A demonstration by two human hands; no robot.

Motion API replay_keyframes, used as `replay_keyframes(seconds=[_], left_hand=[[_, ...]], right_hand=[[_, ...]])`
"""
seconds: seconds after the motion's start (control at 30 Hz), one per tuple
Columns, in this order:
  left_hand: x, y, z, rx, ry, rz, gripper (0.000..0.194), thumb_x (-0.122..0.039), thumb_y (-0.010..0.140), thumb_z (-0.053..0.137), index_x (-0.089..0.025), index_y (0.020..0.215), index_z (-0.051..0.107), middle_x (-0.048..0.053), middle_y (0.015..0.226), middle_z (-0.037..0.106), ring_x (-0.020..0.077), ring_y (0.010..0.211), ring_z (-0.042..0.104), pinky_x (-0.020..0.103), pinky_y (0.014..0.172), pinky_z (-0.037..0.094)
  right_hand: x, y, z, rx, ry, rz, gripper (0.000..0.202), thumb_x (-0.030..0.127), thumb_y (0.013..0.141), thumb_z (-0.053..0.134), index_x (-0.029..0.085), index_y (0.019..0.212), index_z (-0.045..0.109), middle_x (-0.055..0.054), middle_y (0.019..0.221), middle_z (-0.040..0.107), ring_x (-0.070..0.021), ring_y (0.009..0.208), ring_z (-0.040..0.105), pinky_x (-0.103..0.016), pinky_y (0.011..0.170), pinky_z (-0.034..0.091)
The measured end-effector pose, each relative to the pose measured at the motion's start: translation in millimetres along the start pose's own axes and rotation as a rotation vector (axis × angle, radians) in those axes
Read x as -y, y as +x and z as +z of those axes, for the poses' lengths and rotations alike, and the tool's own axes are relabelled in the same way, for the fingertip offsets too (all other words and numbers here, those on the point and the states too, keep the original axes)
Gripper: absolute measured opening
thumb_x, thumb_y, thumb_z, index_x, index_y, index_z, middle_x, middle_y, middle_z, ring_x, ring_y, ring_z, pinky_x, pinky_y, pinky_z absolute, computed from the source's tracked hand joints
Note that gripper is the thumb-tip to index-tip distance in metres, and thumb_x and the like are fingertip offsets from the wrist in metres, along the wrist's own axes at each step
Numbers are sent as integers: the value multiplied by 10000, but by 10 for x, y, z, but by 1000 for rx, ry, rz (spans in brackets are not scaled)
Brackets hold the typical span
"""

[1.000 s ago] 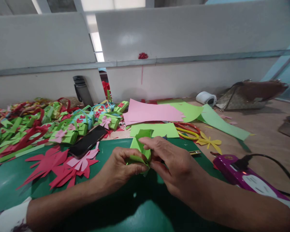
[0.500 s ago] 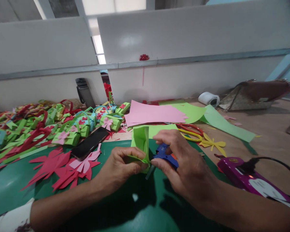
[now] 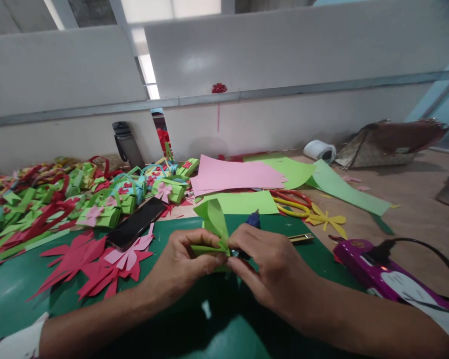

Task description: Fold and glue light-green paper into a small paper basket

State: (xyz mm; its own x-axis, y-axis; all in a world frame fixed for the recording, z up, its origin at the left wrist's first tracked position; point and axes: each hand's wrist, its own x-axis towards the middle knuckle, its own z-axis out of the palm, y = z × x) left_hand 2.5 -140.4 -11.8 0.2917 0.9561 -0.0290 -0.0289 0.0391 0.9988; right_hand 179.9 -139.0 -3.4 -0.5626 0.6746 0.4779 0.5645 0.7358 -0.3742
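A folded light-green paper piece (image 3: 214,217) stands upright between my two hands. My left hand (image 3: 189,259) pinches its near, lower edge between thumb and fingers. My right hand (image 3: 267,259) is closed, its thumb and index fingertips pressed at the right corner of the same paper, touching my left fingertips. Behind my right hand, part of a blue tool, apparently a glue gun (image 3: 253,219), shows; the hand hides the rest of it. A box cutter (image 3: 301,238) lies just right of my right hand.
Left lie finished-looking paper bags (image 3: 101,215), a phone (image 3: 136,224), and red (image 3: 75,259) and pink (image 3: 129,252) cutouts. Behind are pink sheets (image 3: 235,173), green sheets and yellow-handled scissors (image 3: 292,208). A purple power strip (image 3: 374,269) with cables sits right; a bottle (image 3: 127,144) stands back left.
My right hand has moved left from around the blue tool and closed on the paper's corner. The paper's upright flap has bent leftward. The box cutter now shows more fully.
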Motion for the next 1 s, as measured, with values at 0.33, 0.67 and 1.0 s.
replay_keyframes(seconds=[0.33,0.67,1.0], left_hand=[[-46,-83,-58,-11,239,114,378,-442,876,459,-157,718,650,-17,633,541,95,589,416,188,549,343],[-382,-69,-171,156,477,139,266,-343,860,521,-143,773,675,18,711,643,123,654,552,183,591,431],[-385,-19,-250,375,409,310,245,-122,829,587,-233,1014,702,21,901,728,139,803,666,172,709,504]], right_hand=[[2,-10,4,-48,-73,-122,161,122,845,445,123,734,561,-46,686,546,-143,603,488,-274,544,345],[-28,-3,44,-66,-77,-146,185,104,835,455,138,681,551,-18,616,526,-119,534,445,-257,509,312],[-38,-32,96,-30,-56,-185,159,93,811,481,134,681,562,-15,597,531,-126,531,443,-269,502,290]])
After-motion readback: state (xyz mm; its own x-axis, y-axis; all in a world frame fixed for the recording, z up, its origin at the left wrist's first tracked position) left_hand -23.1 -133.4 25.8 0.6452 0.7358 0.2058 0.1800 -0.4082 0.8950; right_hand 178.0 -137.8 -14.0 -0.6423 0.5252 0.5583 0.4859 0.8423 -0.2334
